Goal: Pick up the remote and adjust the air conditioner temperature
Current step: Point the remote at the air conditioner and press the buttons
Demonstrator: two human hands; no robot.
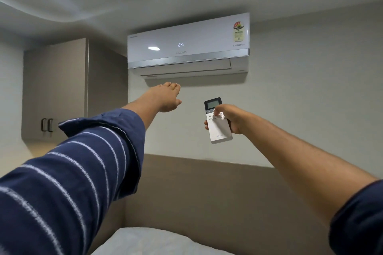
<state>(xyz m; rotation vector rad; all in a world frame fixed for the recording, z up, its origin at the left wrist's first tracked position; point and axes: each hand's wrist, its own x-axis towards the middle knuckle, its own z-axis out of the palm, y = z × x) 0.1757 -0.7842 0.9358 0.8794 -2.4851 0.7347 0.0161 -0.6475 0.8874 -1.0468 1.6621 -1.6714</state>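
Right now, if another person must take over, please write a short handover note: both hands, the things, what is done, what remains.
Right hand: holds the remote upright, thumb on its buttons, aimed at the air conditioner.
Left hand: empty, fingers extended, raised under the unit's vent.
Air conditioner: on the wall, display reads 24.
Done: remote picked up.
Left: press until the wanted temperature shows; whether the air flows cannot be seen.

Single head-worn view, angled up along both outstretched arms toward the wall-mounted air conditioner (188, 45), fairly near.
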